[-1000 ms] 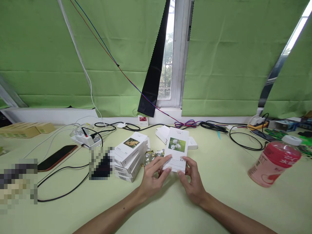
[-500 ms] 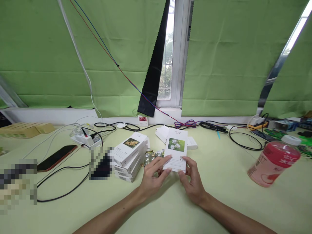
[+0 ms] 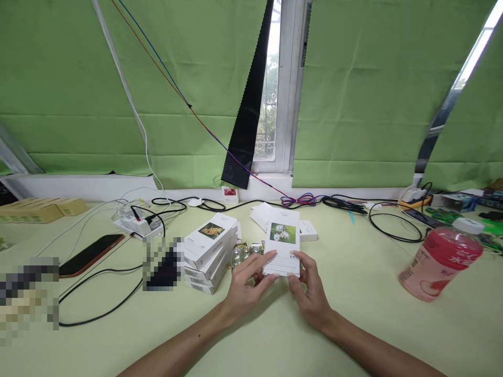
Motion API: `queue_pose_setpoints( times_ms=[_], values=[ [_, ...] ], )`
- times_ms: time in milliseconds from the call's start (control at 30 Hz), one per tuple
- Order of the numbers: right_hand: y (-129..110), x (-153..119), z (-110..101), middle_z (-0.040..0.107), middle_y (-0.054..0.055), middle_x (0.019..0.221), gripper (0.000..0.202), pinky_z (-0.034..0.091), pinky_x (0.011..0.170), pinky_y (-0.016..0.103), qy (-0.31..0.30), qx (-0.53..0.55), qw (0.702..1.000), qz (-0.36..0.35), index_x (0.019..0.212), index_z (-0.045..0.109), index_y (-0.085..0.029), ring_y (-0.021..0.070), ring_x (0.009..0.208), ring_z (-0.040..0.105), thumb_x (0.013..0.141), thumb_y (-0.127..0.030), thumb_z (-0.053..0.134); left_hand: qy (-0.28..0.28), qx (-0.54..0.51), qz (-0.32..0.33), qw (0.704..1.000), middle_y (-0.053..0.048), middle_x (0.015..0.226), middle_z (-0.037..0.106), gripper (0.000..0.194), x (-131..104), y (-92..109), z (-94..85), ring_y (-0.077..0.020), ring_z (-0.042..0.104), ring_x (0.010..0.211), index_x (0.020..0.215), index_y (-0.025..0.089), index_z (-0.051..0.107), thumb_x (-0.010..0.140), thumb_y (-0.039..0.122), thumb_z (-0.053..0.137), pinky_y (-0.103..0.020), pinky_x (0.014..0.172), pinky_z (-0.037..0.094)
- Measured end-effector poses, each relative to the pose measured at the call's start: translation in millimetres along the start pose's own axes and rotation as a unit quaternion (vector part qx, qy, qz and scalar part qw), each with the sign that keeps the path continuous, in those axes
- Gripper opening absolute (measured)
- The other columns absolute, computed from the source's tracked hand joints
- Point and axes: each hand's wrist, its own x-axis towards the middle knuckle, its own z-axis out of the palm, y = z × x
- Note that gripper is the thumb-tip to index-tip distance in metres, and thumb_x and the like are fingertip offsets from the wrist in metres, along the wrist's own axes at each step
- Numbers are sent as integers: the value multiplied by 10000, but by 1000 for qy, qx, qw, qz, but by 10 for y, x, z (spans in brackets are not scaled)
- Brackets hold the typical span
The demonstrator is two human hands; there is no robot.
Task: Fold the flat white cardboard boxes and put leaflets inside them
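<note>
Between my two hands is a white box [image 3: 282,243] with a picture of white flowers, tilted with its printed face toward me. My left hand [image 3: 251,283] pinches its lower left corner, and my right hand [image 3: 310,288] grips the lower right corner. Left of it stands a stack of similar white boxes [image 3: 212,246]; the top one bears a yellow flower picture. Small glass vials [image 3: 247,252] with gold and silver tops stand between the stack and the held box, partly hidden by my left hand. More white boxes [image 3: 308,230] lie behind the held box, mostly covered.
A pink drink bottle [image 3: 440,262] stands at the right. At the left lie a phone [image 3: 92,254], a power strip [image 3: 137,222] and looping black cables [image 3: 102,314]. A small box [image 3: 230,195] with a red picture sits by the wall. Yellow boxes [image 3: 43,209] rest at the far left.
The top of the white box in my hands has shifted slightly to the left. Both hands keep almost the same place and grip.
</note>
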Motion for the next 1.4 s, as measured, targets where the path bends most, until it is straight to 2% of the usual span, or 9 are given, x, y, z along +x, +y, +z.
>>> queue_pose_setpoints(
  times_ms=[700,1133,1400],
  values=[
    [62,-14,-3,596,95,1254,352,510,511,248,9,-6,1000,17,1368,438,-307,116,632,593,1020,-330,492,-6,12,1,1000,-56,852,685,379,-24,-31,-2,-100,543,621,1299,188,671,923,238,665,-194,511,465],
    [75,-22,0,610,81,1210,341,490,491,244,9,-5,1000,25,1363,431,-312,103,578,539,1026,-326,484,-5,11,3,1000,-53,863,693,393,-45,-56,9,-104,549,633,1312,202,662,919,220,674,-195,518,456],
    [81,-16,0,625,75,1202,339,497,488,244,17,-5,999,28,1352,453,-309,96,554,537,1016,-322,501,6,13,-7,1000,-42,820,686,367,-24,-11,7,-104,542,613,1286,211,687,923,263,677,-197,507,452]
  ],
)
